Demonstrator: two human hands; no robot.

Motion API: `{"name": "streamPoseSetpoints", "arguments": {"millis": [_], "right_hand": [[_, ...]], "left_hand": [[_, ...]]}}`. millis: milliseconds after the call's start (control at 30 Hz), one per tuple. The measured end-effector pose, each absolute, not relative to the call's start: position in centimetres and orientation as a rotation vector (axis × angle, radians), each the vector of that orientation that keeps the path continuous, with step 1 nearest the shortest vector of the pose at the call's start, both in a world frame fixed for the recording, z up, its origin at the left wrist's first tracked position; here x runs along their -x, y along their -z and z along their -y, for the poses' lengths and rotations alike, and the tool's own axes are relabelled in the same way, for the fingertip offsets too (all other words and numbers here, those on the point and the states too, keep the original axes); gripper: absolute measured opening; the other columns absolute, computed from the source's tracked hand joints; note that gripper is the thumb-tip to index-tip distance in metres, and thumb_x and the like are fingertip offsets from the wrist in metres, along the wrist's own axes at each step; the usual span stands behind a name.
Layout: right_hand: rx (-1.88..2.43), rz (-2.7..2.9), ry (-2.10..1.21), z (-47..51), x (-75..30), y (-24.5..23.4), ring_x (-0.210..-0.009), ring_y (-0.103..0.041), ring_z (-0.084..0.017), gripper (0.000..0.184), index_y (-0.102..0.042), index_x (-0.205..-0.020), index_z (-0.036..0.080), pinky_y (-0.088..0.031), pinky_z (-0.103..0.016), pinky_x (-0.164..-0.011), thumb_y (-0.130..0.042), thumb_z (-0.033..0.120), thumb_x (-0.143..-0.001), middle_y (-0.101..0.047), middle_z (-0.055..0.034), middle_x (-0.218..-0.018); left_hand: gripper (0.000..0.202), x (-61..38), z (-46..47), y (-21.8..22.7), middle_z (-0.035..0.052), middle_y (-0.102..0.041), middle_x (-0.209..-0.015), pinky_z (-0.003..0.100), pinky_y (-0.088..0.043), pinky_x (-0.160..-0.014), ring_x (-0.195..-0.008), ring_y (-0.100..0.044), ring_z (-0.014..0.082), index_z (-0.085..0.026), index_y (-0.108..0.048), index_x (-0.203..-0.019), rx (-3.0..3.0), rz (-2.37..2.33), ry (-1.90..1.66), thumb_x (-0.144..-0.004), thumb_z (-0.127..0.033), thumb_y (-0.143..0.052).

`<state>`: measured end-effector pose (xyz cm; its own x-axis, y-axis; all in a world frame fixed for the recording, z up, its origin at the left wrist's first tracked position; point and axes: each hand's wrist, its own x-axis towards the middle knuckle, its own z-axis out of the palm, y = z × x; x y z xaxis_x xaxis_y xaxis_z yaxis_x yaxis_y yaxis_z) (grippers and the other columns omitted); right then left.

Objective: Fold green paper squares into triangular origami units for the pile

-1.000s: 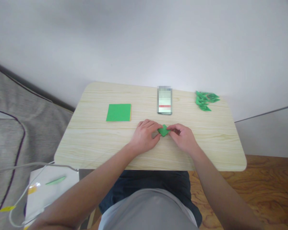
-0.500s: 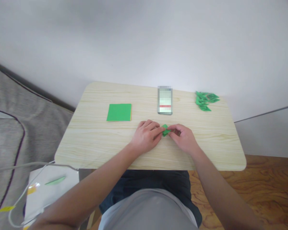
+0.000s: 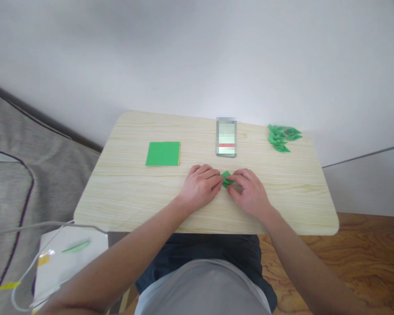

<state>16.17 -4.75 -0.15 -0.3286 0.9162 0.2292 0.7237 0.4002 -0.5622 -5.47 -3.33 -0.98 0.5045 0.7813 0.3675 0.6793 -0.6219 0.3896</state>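
A small folded piece of green paper (image 3: 226, 176) lies on the pale wood-grain table (image 3: 131, 197) between my two hands. My left hand (image 3: 202, 184) rests on the tabletop, its thumb and fingertips gripping the paper's left edge. From the other side, my right hand (image 3: 249, 190) has its index finger on the paper and its thumb at the lower right edge. Both hands hide parts of the paper, so its exact folds are hard to make out.
Left of centre lies a stack of square green paper (image 3: 163, 154). A phone (image 3: 226, 137) with a blurred screen is beyond my hands. Several folded green paper pieces (image 3: 280, 138) sit at the back right. A white cable (image 3: 52, 224) runs past the table's left front corner.
My right index finger has moved further onto the folded paper and the thumb has shifted slightly left and down. More of the paper's top shows. My left hand stays nearly in place.
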Motion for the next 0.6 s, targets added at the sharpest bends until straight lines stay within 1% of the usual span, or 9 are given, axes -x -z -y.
{"name": "streamPoseSetpoints", "arguments": {"millis": [67, 133, 233, 367, 467, 600], "right_hand": [[1.402, 2.128, -0.493, 4.63, -16.24, 0.30, -0.106, -0.063, -0.026, 0.015, -0.074, -0.105, 0.023, -0.052, -0.044, -0.098, -0.067, 0.025, -0.092, -0.069, -0.0084, -0.108], [1.423, 2.098, -0.503, 4.54, -16.37, 0.43, -0.104, -0.063, -0.025, 0.012, -0.074, -0.101, 0.023, -0.052, -0.042, -0.096, -0.065, 0.027, -0.095, -0.069, -0.0081, -0.105], [1.477, 2.056, -0.513, 4.49, -16.55, 0.61, -0.100, -0.064, -0.024, 0.015, -0.074, -0.099, 0.022, -0.053, -0.040, -0.092, -0.061, 0.030, -0.098, -0.067, -0.0078, -0.102], [1.549, 2.036, -0.504, 4.49, -16.56, 0.76, -0.094, -0.064, -0.023, 0.018, -0.074, -0.100, 0.022, -0.053, -0.038, -0.086, -0.061, 0.034, -0.099, -0.065, -0.0074, -0.101], [1.595, 2.009, -0.507, 4.53, -16.43, 0.83, -0.092, -0.064, -0.023, 0.018, -0.074, -0.100, 0.022, -0.053, -0.038, -0.082, -0.061, 0.035, -0.099, -0.064, -0.0071, -0.100], [1.599, 1.960, -0.514, 4.65, -16.27, 1.03, -0.092, -0.063, -0.023, 0.015, -0.073, -0.099, 0.022, -0.053, -0.039, -0.083, -0.063, 0.032, -0.097, -0.063, -0.0071, -0.098]], "left_hand": [[0.019, 5.37, 3.31, 0.99, 0.0024, -0.076, -0.108, 0.043, -0.043, -0.098, -0.108, -0.062, 0.0215, -0.023, -0.073, -0.100, -2.508, -1.285, -0.783, -0.102, -0.028, -0.055], [0.017, 5.26, 3.23, 1.01, 0.0028, -0.075, -0.108, 0.042, -0.043, -0.098, -0.108, -0.061, 0.0215, -0.023, -0.072, -0.099, -2.446, -1.320, -0.793, -0.101, -0.027, -0.057], [0.012, 5.08, 2.97, 0.98, 0.0026, -0.073, -0.109, 0.041, -0.044, -0.097, -0.108, -0.060, 0.0216, -0.023, -0.072, -0.098, -2.356, -1.365, -0.790, -0.099, -0.027, -0.061], [0.008, 4.88, 2.62, 0.77, 0.0032, -0.071, -0.109, 0.041, -0.044, -0.093, -0.107, -0.058, 0.0225, -0.023, -0.072, -0.095, -2.269, -1.440, -0.759, -0.096, -0.029, -0.066], [0.007, 4.74, 2.51, 0.59, 0.0030, -0.070, -0.109, 0.042, -0.043, -0.093, -0.107, -0.058, 0.0230, -0.024, -0.071, -0.095, -2.251, -1.473, -0.725, -0.095, -0.030, -0.067], [0.008, 4.56, 2.48, 0.46, 0.0029, -0.069, -0.112, 0.044, -0.042, -0.092, -0.109, -0.057, 0.0239, -0.024, -0.070, -0.094, -2.252, -1.514, -0.683, -0.096, -0.031, -0.067]]}}
